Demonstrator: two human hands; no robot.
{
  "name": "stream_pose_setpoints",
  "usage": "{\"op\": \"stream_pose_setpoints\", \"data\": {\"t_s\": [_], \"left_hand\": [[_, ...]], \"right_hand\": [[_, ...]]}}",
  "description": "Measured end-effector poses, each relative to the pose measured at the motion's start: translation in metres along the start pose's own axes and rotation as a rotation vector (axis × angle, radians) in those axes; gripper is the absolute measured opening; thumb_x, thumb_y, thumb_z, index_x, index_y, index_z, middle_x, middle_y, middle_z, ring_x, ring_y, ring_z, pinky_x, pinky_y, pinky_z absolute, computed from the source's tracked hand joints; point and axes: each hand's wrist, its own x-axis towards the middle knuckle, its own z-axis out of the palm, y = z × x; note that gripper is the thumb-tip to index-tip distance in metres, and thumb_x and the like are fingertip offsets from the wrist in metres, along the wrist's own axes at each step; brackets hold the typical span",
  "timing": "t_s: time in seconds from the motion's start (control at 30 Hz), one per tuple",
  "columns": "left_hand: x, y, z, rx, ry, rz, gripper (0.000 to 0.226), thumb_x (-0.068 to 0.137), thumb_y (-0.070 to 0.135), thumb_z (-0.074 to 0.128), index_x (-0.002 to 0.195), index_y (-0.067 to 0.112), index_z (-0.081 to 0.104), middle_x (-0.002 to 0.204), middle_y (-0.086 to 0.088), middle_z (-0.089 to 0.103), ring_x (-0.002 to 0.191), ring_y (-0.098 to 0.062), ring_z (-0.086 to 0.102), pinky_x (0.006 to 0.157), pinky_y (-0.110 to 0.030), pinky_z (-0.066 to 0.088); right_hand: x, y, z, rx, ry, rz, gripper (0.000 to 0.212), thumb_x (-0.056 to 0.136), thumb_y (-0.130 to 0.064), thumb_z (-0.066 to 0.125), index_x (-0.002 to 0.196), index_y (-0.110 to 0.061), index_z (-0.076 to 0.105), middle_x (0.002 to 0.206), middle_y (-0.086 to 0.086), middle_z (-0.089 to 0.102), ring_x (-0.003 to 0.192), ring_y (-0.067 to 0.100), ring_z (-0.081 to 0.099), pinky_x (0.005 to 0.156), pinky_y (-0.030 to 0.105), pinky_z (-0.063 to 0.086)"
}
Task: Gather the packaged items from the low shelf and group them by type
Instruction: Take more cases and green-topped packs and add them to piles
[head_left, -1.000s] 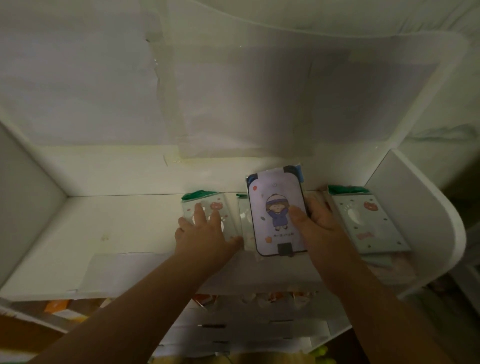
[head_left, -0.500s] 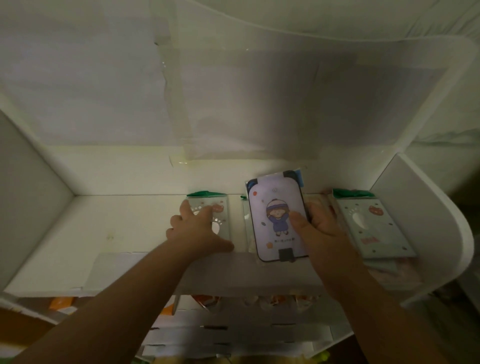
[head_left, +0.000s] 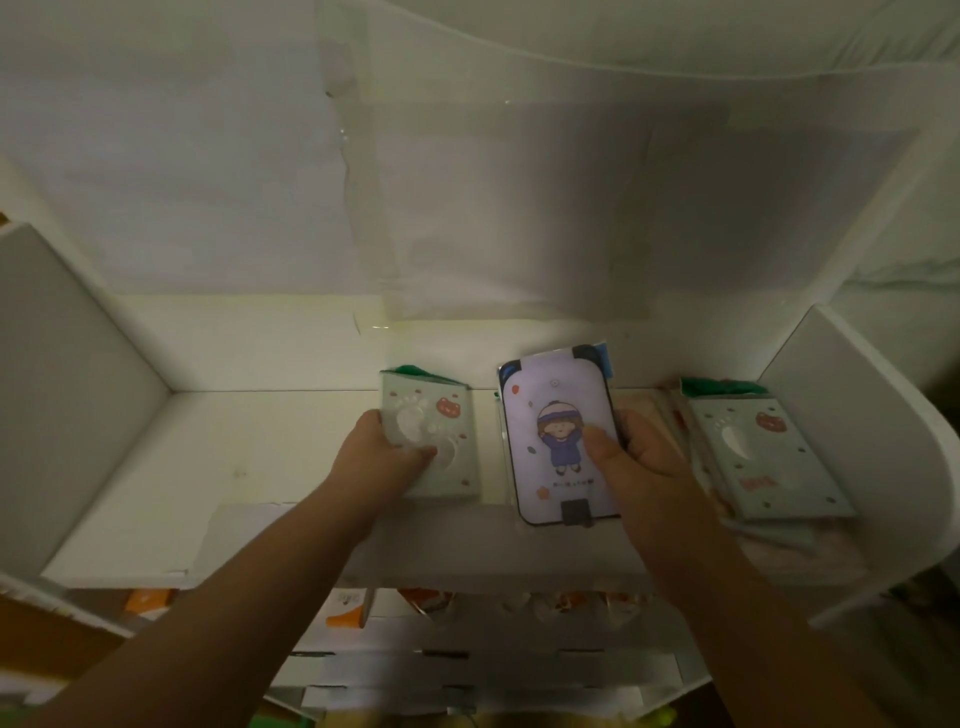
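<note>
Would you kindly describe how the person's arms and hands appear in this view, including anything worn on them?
Both forearms are bare to the bottom of the frame, with no sleeves showing. The left hand and right hand wear no gloves, and no rings, watch or bracelet can be made out, though the dim light hides fine detail.

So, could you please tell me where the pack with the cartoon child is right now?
In the head view, the cartoon child pack is centre-right on the white shelf, held by the right hand, between two green packs.
</note>
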Motion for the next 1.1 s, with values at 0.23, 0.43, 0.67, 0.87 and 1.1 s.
{"op": "stream_pose_setpoints", "data": {"t_s": [0.23,0.43,0.67,0.87,1.1], "left_hand": [[-0.027,0.006,-0.017,-0.167,-0.006,0.027,0.015,0.093,0.022,0.061,0.101,0.032,0.054,0.105,0.003,0.066,0.096,-0.022,0.065,0.081,-0.045,0.059],[-0.048,0.015,-0.047,-0.306,0.087,0.050,0.022,0.094,0.028,0.060,0.116,0.026,0.057,0.106,0.000,0.070,0.092,-0.023,0.070,0.078,-0.046,0.060],[-0.080,0.016,-0.094,-0.421,0.101,0.126,0.014,0.096,0.022,0.057,0.107,0.018,0.064,0.094,-0.002,0.076,0.079,-0.021,0.075,0.057,-0.029,0.057],[-0.117,-0.004,-0.161,-0.419,0.103,0.184,0.012,0.096,0.020,0.056,0.105,0.020,0.063,0.092,0.000,0.077,0.078,-0.019,0.075,0.062,-0.033,0.059],[-0.167,-0.049,-0.256,-0.475,0.128,0.233,0.018,0.097,0.018,0.055,0.112,0.022,0.062,0.098,0.000,0.076,0.084,-0.020,0.074,0.069,-0.041,0.060]], "right_hand": [[0.001,0.007,0.016,0.050,0.030,0.021,0.012,0.100,-0.029,0.048,0.107,-0.031,0.058,0.101,-0.006,0.072,0.082,0.010,0.073,0.061,0.021,0.059],[-0.004,-0.002,0.039,0.116,0.025,0.010,0.012,0.098,-0.030,0.050,0.106,-0.030,0.058,0.101,-0.002,0.073,0.084,0.015,0.074,0.063,0.026,0.061],[-0.032,-0.023,0.078,0.163,0.044,0.002,0.019,0.098,-0.031,0.051,0.113,-0.023,0.060,0.103,0.003,0.075,0.087,0.020,0.074,0.071,0.036,0.063],[-0.063,-0.038,0.138,0.173,0.054,-0.069,0.011,0.098,-0.026,0.052,0.102,-0.029,0.063,0.097,-0.002,0.076,0.085,0.016,0.074,0.064,0.028,0.061],[-0.118,-0.054,0.223,0.242,0.001,-0.092,0.016,0.099,-0.021,0.051,0.106,-0.024,0.065,0.097,-0.001,0.077,0.086,0.018,0.074,0.064,0.031,0.061]]}}
